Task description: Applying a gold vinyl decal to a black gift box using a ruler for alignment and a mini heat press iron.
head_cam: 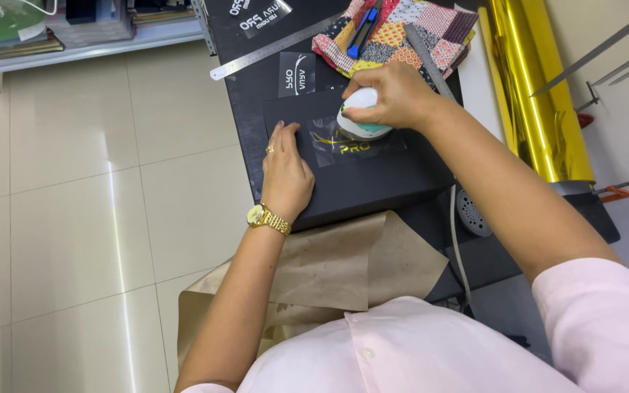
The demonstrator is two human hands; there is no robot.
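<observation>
Now right hand point(394, 93) clasping white mini iron point(362, 113), left hand point(285, 171) flat on black box point(373, 182).

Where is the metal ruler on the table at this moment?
In the head view the metal ruler lies slanted at the far left part of the black table, beyond the left hand and left of the patchwork cloth.

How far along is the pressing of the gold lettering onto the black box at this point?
Done: the clear film with gold lettering lies placed on the black box. In hand: the right hand presses a small white iron on the film's upper left part, while the left hand steadies the box. Left: the film is not yet peeled off; other transfer sheets lie unused above.
</observation>
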